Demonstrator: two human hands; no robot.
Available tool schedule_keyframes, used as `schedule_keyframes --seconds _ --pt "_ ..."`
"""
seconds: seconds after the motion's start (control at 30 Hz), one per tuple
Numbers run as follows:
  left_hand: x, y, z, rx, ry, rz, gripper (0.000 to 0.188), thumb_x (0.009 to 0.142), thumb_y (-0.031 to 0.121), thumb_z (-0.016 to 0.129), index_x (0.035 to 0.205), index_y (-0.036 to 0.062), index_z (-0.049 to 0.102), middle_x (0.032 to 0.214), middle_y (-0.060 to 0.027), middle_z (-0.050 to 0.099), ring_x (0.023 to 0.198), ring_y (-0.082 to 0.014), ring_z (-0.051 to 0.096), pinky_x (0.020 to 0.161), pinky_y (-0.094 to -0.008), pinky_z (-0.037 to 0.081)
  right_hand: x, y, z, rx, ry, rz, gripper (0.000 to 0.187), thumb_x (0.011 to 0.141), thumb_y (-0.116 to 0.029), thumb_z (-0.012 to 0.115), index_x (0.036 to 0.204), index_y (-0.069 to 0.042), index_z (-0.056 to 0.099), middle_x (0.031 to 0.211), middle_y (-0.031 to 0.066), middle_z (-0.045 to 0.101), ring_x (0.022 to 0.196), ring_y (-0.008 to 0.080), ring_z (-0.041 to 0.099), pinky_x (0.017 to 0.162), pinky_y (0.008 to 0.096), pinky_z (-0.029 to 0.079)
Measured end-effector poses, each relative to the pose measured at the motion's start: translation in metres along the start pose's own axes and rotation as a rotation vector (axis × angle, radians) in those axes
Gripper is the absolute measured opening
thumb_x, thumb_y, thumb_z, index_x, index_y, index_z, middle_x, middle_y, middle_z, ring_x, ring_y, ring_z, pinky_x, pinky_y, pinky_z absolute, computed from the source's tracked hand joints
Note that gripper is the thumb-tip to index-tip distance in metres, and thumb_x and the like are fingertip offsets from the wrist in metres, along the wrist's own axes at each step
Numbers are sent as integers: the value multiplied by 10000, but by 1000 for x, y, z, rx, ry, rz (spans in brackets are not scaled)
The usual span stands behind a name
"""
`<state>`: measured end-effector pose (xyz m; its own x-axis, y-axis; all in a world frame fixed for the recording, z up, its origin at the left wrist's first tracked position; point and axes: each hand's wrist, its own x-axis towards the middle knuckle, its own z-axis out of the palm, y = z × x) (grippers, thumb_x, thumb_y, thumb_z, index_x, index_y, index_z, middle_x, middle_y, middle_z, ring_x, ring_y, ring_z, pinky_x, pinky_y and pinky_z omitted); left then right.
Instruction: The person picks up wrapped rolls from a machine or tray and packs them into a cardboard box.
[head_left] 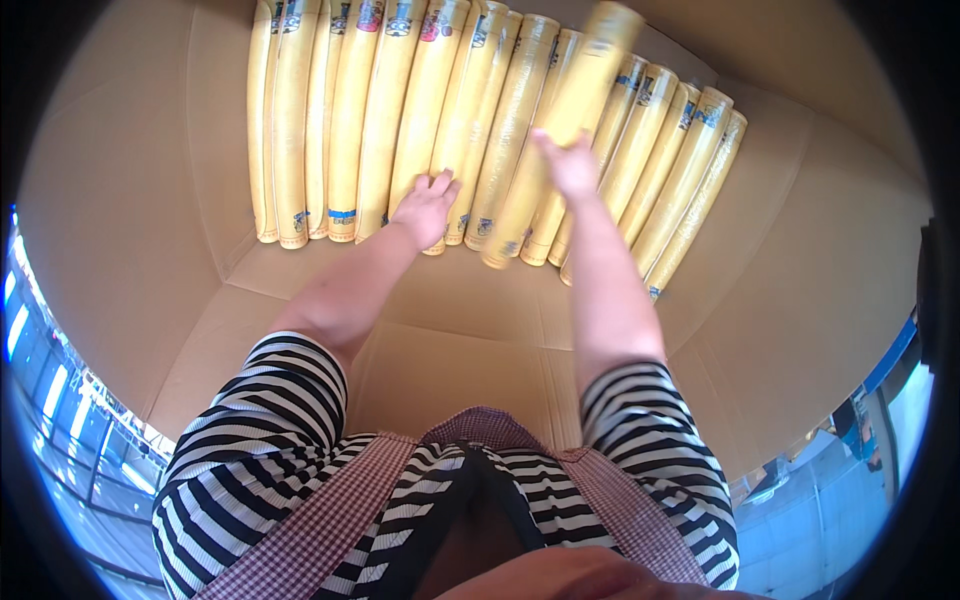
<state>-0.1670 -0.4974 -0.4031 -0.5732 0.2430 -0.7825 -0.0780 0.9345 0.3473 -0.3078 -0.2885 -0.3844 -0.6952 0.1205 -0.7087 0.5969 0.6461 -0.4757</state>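
Yellow cylindrical tubes (352, 120) with small printed pictures and shiny clear wrap lie side by side in a row inside a large cardboard box (450, 370). My right hand (570, 165) is closed on one yellow tube (590, 80), which lies slantwise over the row, its far end raised past the others. That tube and the hand are smeared by motion. My left hand (428, 208) rests on the near ends of the tubes left of the middle, fingers apart, holding nothing.
Tall cardboard walls rise on both sides, the left wall (130, 190) and the right wall (810, 260). Beyond the box, a dark railing (95, 470) shows at lower left and a pale blue floor (810, 520) at lower right.
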Motion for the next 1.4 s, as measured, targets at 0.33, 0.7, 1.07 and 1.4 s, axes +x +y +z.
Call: schedule_keyframes --seconds 0.33,0.7,1.07,1.4 --pt "40 38 -6 -297 33 28 520 1029 123 347 1548 93 357 1571 -124 415 1463 -260 361 1250 -410 222 8 65 8 29 -356 -173 531 956 -143 641 1463 -46 515 1390 199 597 1303 270 561 1088 335 446" --pt "15 38 -47 316 -282 92 671 925 57 501 1564 16 303 1705 -112 48 1512 -267 264 1219 -438 254 -52 -140 -428 1836 -1 -900 1327 633 -865 687 1520 35 279 1519 224 411 1400 352 432 1168 525 364" --pt "0 39 -121 -861 333 388 563 941 244 702 1437 52 519 1507 -176 482 1372 -336 487 1142 -412 394 -86 -93 -219 1232 11 -850 507 917 -365 743 1304 -104 544 1232 88 625 1105 260 638 928 446 565" --pt "-60 31 -200 -1187 512 443 992 774 133 857 1574 54 276 1441 -152 538 1295 -250 561 1066 -377 476 -190 -40 123 654 -608 -100 846 747 -240 902 1402 1 425 1195 131 632 1049 224 641 894 379 545"
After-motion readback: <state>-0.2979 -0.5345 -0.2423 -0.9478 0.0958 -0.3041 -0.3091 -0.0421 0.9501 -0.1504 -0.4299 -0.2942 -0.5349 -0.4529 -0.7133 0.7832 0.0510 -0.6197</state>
